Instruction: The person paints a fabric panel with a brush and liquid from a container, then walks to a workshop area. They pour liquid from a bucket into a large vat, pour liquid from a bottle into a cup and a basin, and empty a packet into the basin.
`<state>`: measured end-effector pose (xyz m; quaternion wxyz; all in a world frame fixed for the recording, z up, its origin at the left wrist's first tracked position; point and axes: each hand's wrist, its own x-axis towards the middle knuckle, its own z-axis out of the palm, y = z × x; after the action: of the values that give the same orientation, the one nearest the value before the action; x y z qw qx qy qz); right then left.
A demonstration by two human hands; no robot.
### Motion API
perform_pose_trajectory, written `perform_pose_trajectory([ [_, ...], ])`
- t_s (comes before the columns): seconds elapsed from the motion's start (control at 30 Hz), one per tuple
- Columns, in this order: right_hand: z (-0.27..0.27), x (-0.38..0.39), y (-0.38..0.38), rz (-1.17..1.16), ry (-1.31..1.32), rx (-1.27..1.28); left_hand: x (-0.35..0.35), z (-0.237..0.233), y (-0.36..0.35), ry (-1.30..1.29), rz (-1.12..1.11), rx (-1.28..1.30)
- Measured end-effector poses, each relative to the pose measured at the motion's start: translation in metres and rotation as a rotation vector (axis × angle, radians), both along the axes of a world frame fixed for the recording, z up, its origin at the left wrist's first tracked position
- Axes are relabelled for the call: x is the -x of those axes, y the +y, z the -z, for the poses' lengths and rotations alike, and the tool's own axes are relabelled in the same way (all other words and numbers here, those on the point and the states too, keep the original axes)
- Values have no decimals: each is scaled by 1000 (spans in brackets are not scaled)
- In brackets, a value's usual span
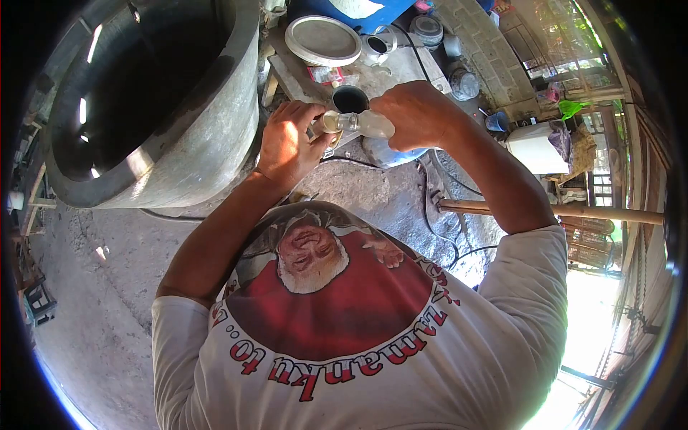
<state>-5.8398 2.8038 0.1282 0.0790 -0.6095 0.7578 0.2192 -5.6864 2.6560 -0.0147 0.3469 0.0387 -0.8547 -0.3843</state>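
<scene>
My left hand (290, 140) is closed around a small, pale, round-mouthed vessel (330, 122), its fingers curled along the side. From the right, my right hand (416, 115) grips a whitish translucent bottle (376, 125), tipped on its side. Its clear narrow neck points at the vessel's mouth, and the two overlap in this view. Just beyond them stands a dark-mouthed cup (350, 99). Below the right hand is a rounded bluish container (390, 154), partly hidden by the hand and the bottle.
A huge metal vat (236, 107) rises on the left. A round pale lid (322, 41), a kettle-like pot (378, 45) and a red packet (325, 74) lie at the back, beside a blue drum (380, 14). Black hoses cross the floor. A bamboo pole (609, 213) sticks in from the right.
</scene>
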Motion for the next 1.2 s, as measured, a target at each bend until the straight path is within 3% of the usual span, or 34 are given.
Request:
perform_pose_trajectory([
  [1.2, 6, 4, 3, 17, -28, -10, 2, 0, 2, 69, 22, 69],
])
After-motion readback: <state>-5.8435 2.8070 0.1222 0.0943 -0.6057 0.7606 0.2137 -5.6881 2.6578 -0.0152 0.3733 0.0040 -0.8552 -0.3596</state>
